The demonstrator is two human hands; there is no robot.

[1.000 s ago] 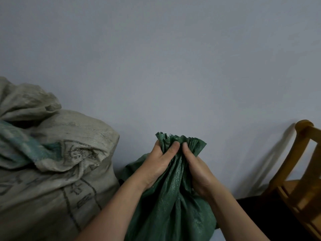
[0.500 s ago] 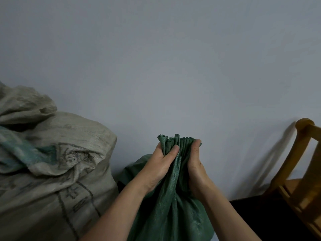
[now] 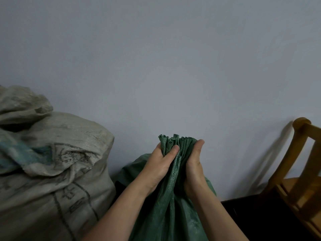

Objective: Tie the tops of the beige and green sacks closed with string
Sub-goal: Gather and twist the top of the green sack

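A green woven sack point(image 3: 169, 211) stands upright at the bottom centre, its top gathered into tight pleats. My left hand point(image 3: 159, 164) grips the left side of the bunched neck, thumb pressed across the folds. On the right side my right hand point(image 3: 194, 168) squeezes the same neck, thumb up beside the pleats. A large beige sack point(image 3: 57, 174) with dark printed marks sits at the left, its top loosely folded over. No string shows anywhere.
A plain grey wall point(image 3: 173, 66) fills the background. A wooden chair point(image 3: 302, 174) stands at the right edge. Dark floor point(image 3: 251, 218) lies between the chair and the green sack. A blue-green cloth point(image 3: 22, 153) lies in the beige sack's folds.
My right hand has wrapped further around the green sack's neck, pressing the pleats tighter against my left hand. The gathered top is narrower than a second ago.
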